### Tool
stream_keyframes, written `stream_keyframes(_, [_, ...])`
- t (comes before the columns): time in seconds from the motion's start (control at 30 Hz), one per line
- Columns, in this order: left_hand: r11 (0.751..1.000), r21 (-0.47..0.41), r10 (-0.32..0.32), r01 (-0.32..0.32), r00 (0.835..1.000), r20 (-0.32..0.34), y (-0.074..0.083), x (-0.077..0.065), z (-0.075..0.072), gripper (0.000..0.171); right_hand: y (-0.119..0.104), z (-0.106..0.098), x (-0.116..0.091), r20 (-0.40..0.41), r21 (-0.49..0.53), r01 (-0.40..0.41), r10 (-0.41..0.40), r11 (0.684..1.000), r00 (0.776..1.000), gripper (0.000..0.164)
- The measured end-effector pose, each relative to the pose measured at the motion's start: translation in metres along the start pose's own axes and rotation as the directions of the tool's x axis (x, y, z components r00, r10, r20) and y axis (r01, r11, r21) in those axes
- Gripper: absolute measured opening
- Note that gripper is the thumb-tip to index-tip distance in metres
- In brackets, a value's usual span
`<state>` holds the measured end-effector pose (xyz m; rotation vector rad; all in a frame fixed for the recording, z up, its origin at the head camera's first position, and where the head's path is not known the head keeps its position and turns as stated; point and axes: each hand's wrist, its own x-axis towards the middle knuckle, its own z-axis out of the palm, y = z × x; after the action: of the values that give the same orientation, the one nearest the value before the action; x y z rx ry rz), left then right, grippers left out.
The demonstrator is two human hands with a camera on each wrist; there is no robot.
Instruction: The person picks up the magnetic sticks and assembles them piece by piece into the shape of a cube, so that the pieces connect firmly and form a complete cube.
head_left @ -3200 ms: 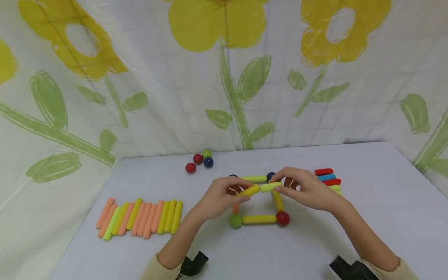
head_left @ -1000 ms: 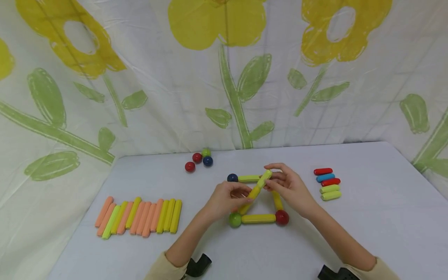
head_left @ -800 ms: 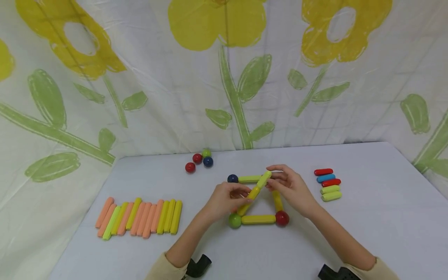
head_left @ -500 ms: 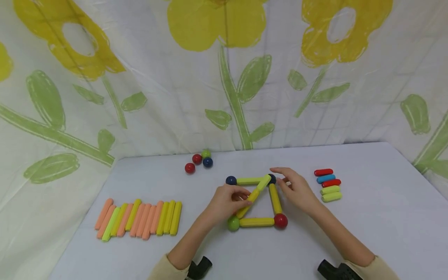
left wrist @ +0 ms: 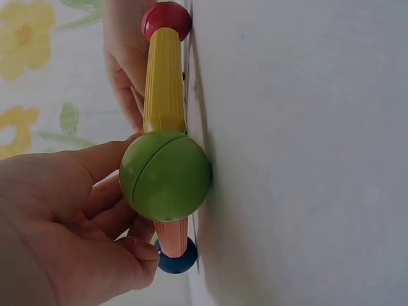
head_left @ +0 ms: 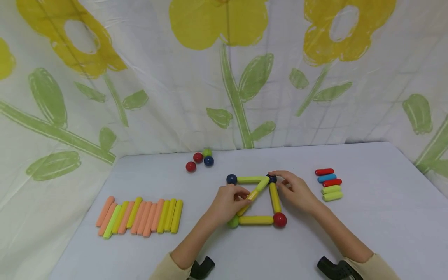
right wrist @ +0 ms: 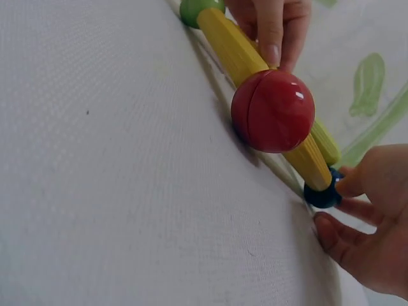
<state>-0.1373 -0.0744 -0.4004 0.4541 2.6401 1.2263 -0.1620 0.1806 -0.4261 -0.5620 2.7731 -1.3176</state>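
Note:
My left hand (head_left: 226,202) pinches a yellow magnetic stick (head_left: 247,205), joined end to end with a lime stick (head_left: 262,184). Together they run diagonally across a four-sided frame of sticks and balls. At the frame's far right corner, the fingers of my right hand (head_left: 295,190) hold a dark blue ball (head_left: 272,179), which the lime stick's end meets. A red ball (right wrist: 274,111), a green ball (left wrist: 166,175) and another dark blue ball (head_left: 231,179) form the other corners. The left hand mostly covers the frame's orange side stick (left wrist: 171,237) in the head view.
A row of orange, yellow and lime sticks (head_left: 140,217) lies at the left of the white table (head_left: 252,252). Several loose balls (head_left: 198,157) sit near the back edge. Short red, blue and lime sticks (head_left: 329,184) are stacked at the right. A flowered cloth (head_left: 157,97) hangs behind.
The joined yellow and lime sticks swung from nearly level to diagonal and came down onto the frame. My right hand let go of the lime stick and moved to the dark blue corner ball.

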Motion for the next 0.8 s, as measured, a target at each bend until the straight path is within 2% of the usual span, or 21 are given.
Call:
stream_keyframes(0.27, [1.000,0.024,0.013,-0.013,1.000,0.014,-0.0014,0.0003,-0.0019,0.020,0.0019,0.0003,0.0005,-0.003,0.002,-0.004,0.004,1.000,1.000,0.042])
stream_keyframes(0.63, [0.999,0.030,-0.013,0.012,0.999,0.040,0.0003,0.0004,-0.0025,0.021,0.0030,0.0014,-0.0004,-0.008,0.006,-0.004,0.004,1.000,1.000,0.041])
stream_keyframes(0.8, [1.000,0.025,-0.006,0.005,0.999,0.039,0.0000,-0.0003,-0.0032,0.021,0.0064,0.0023,0.0003,0.003,0.045,-0.035,0.035,0.998,0.999,0.041])
